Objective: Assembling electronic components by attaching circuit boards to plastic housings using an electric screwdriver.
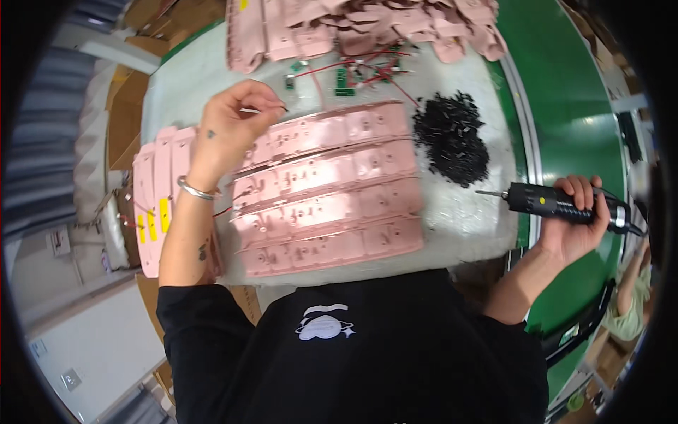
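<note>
My right hand (575, 226) grips a black electric screwdriver (558, 205), its bit pointing left toward the white mat (466, 212). My left hand (229, 124) hovers over the left end of several rows of pink plastic panels (332, 191), fingers pinched together on something small and thin that I cannot make out. A silver bracelet (196, 189) sits on that wrist. A heap of small black screws (452, 138) lies to the right of the panels, between them and the screwdriver.
More pink panels are piled at the far edge (367, 28) and stacked at the left with yellow stickers (159, 205). Small green circuit boards with red wires (353, 74) lie beyond the rows. A green conveyor belt (572, 106) runs along the right. Another person's arm (632, 297) shows at lower right.
</note>
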Demonstrator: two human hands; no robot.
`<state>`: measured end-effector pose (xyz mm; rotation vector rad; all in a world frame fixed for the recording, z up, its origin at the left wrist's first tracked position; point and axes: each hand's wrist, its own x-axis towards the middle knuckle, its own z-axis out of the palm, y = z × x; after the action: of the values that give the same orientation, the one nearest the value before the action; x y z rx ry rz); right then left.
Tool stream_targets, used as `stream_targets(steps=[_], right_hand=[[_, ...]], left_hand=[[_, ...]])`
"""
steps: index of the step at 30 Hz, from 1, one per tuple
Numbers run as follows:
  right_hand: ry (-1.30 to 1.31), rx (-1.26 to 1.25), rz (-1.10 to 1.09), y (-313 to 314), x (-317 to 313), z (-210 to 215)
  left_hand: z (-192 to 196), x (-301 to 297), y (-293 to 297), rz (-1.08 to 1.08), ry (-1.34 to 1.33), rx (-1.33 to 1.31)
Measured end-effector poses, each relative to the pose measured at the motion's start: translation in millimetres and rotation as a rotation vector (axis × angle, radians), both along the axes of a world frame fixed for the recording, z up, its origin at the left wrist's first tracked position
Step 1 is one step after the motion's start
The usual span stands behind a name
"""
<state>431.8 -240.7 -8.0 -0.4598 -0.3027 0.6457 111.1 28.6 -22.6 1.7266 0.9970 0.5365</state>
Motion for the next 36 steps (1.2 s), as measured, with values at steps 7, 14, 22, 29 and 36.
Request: stream_targets(steps=[7,14,22,29,36], right_hand=[[0.009,-0.021,0.08,11.5,-7.1,-7.6],[-0.008,-0.037,0.095,14.6,-8.8,-6.7],[-0.022,-0.049,0.082,17.0,-14.3,-4.9],[-0.02,-0.05,0.105,23.0,-21.8,-4.6],[-0.027,-0.074,0.057,17.2,-14.2,-7.0]], left_hand=[[-13.8,-14.1,-25.7,-0.151,0.344,0.54],[-24.6,-13.4,-25.2,-0.12,0.393,0.57],[-7.6,3.4,-25.2,-0.203,0.26,0.872],[-24.2,-0.1,-12.8,-0.313,0.271,0.393],[-3.7,-16.9,5.9,0.009,0.232,0.131]])
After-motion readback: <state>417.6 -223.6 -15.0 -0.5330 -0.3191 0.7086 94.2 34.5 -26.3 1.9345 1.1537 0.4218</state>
